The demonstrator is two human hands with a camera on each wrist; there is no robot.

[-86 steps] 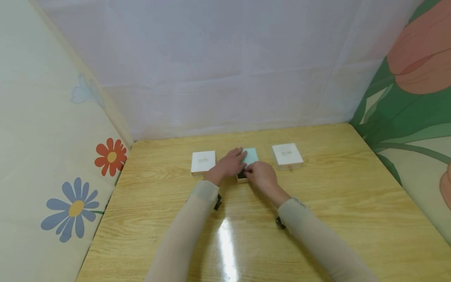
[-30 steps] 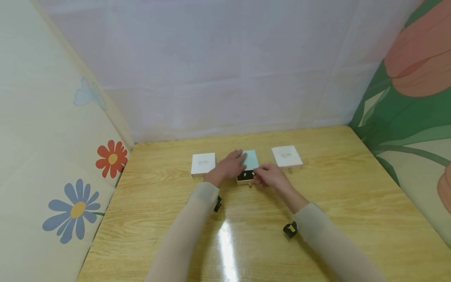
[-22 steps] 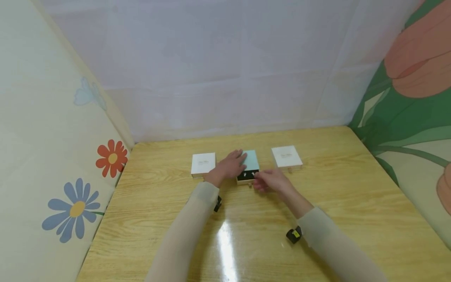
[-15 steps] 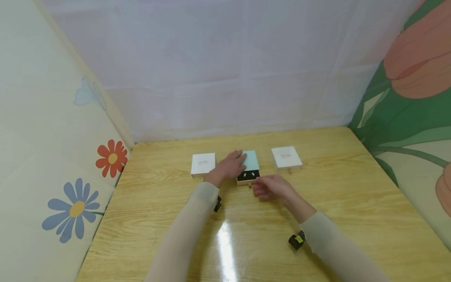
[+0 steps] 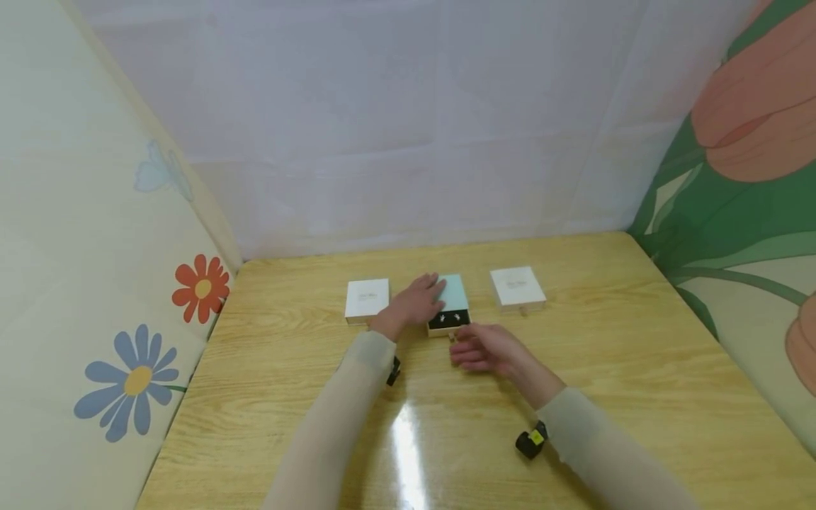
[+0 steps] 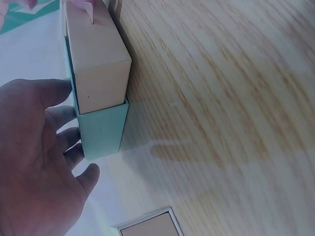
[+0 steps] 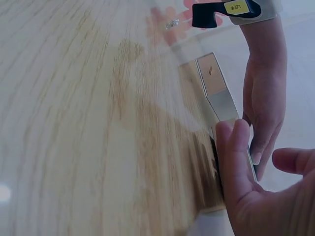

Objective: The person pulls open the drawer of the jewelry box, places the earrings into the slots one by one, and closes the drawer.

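Blue box [image 5: 455, 292]: lies flat on the surface [image 5: 306, 411], between two white boxes; its pale blue sleeve is partly covered by a hand.
Drawer [image 5: 440, 331]: cream-coloured, sticks part way out of the blue box on the side nearest the person.
Black lining [image 5: 449, 321]: fills the drawer, in front of the blue box's sleeve.
Earrings [image 5: 457, 318]: two small shiny pieces, side by side on the lining; their finer shape is too small to tell.
Tab [image 5: 452, 338]: a little tan loop on the drawer's front.
Left hand [image 5: 414, 303]: rests on the left part of the blue box, fingers spread and fairly straight, wrapped around nothing.
Right hand [image 5: 487, 348]: at the near right corner of the blue box's drawer, fingers loosely extended, thumb apart from them in the right wrist view; fingertips reach the drawer front by the tab, though exact contact is hard to tell.
Left white box [image 5: 367, 297]: left of the blue box and apart from it, with faint print on top.
Right white box [image 5: 518, 285]: right of the blue box and apart from it, similar print, a small tab on its near side.
Pale cloth [image 5: 408, 127]: hangs behind the blue box.
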